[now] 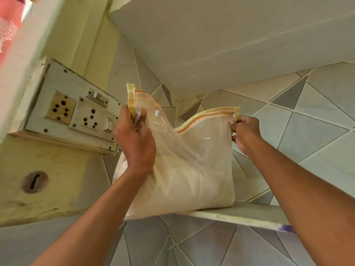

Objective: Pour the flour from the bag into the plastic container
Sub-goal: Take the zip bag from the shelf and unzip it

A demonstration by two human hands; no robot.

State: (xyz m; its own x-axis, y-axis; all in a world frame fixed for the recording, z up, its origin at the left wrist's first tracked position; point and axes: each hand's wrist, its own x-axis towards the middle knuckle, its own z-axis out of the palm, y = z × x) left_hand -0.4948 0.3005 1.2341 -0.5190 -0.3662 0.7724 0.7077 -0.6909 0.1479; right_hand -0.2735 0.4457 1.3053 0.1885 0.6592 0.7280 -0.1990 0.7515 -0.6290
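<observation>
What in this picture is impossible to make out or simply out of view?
Head view, the only one:
- The plastic container: nowhere in the frame.
- The bag's bottom left corner: hidden behind the left forearm.
- Right hand fingertips: tucked behind the bag's edge.
- Whether the zipper is fully shut: its left part is folded out of sight by the left hand.
- The shelf's right end: covered by the right arm.

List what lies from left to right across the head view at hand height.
Switchboard → left hand gripping the bag's top corner → flour bag on the shelf → right hand pinching its other corner → tiled wall.
</observation>
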